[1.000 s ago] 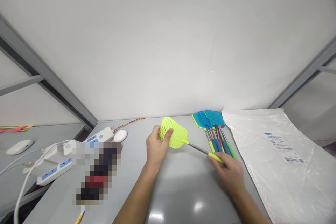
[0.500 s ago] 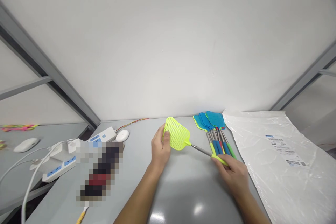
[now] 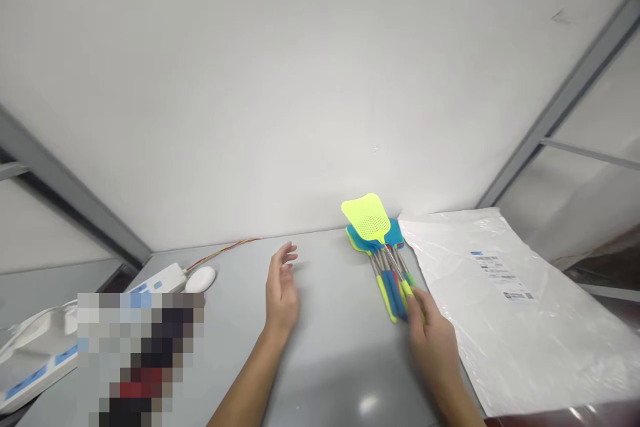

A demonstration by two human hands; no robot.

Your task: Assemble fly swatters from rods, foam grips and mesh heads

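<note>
My right hand (image 3: 431,328) is closed round the handle of a yellow-green fly swatter (image 3: 369,217) with a perforated head and a metal shaft. Its head is over a pile of fly swatters (image 3: 389,283), partly covering their blue heads; whether it touches them I cannot tell. Blue, green and yellow-green handles in the pile point toward me. My left hand (image 3: 283,293) holds nothing, its fingers loosely curled and apart, above the grey table (image 3: 325,347) to the left of the pile.
A large white plastic mailer (image 3: 500,320) with a printed label lies along the right. At left are a white power strip (image 3: 43,367) with plugs, a round white object (image 3: 201,279), thin coloured wires (image 3: 225,250) and a pixelated dark object (image 3: 150,360). A white wall (image 3: 300,113) stands behind.
My left hand has let go of the swatter's head and drawn back to the left. My right hand has swung the swatter over the pile. The view has shifted right.
</note>
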